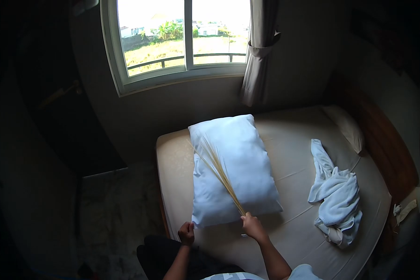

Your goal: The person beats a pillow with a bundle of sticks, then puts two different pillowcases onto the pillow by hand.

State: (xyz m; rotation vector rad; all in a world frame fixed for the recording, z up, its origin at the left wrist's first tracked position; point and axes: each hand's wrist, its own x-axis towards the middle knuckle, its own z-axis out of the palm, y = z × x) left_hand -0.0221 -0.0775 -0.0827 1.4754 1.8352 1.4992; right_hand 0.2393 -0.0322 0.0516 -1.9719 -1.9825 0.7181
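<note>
A white pillow (247,163) lies flat on the beige-sheeted bed (294,186). My right hand (253,226) is closed around the lower end of a bundle of thin straw-coloured sticks (221,176), just past the pillow's near edge. The sticks fan out up and to the left over the pillow. At the pillow's near left corner, my left hand (186,233) is closed, with its fingers beside the corner. Whether it grips the fabric is too small to tell.
A crumpled white cloth (338,198) lies on the bed to the right. Beyond it are a beige pillow (344,127) and the wooden headboard (392,149). A window (186,77) and a tied curtain (260,60) are behind the bed; a dark door (65,116) stands left.
</note>
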